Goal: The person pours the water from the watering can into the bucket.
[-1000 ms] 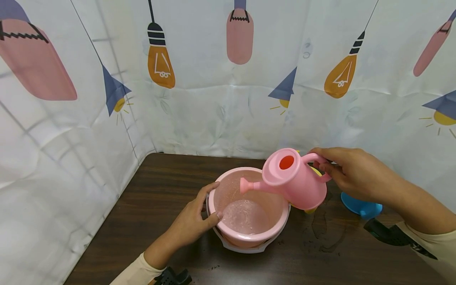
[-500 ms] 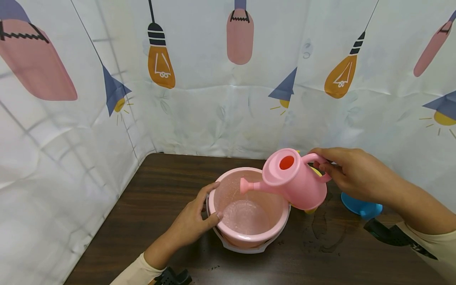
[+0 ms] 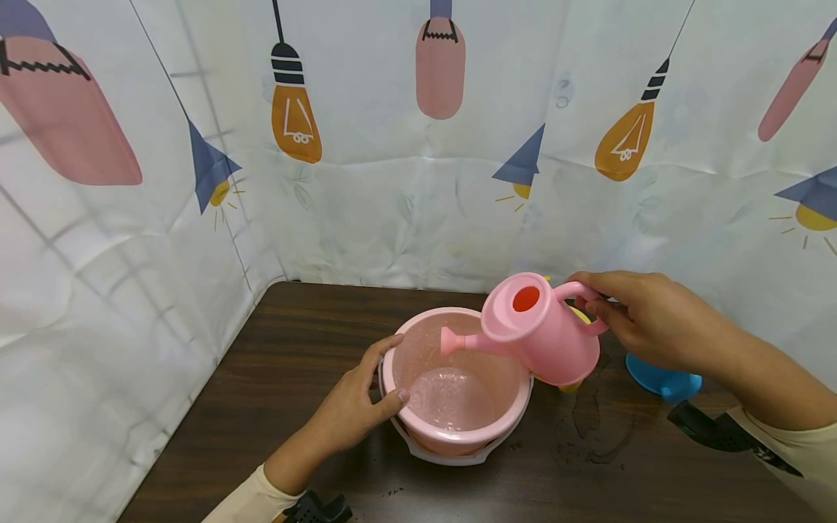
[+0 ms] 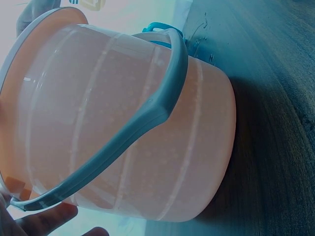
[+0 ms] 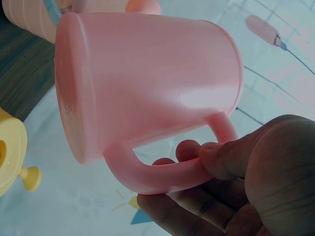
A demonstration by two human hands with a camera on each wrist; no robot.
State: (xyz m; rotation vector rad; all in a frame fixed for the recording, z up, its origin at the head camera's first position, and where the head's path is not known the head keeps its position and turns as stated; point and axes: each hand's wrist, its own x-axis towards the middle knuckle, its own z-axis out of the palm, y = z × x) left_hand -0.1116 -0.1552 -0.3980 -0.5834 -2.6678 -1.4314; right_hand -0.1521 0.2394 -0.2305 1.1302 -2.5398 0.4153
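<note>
A pink bucket (image 3: 458, 436) with a grey-white handle (image 4: 142, 123) stands on the dark wooden table (image 3: 275, 363) and holds water (image 3: 451, 396). My left hand (image 3: 362, 403) grips its left rim, thumb over the edge. My right hand (image 3: 637, 316) holds the handle of a pink watering can (image 3: 543, 334), tilted with its spout (image 3: 458, 340) over the bucket. In the right wrist view my fingers (image 5: 197, 169) curl round the can's handle (image 5: 162, 174). The left wrist view shows the bucket's side wall (image 4: 128, 128) close up.
A yellow watering can (image 5: 12, 157) sits behind the pink one, mostly hidden. A blue object (image 3: 663, 378) lies on the table under my right forearm. Wet marks (image 3: 591, 428) spot the table right of the bucket. A printed curtain (image 3: 405, 145) walls the back and left.
The water surface in the bucket ripples slightly differently. Hands, can and bucket have not visibly moved.
</note>
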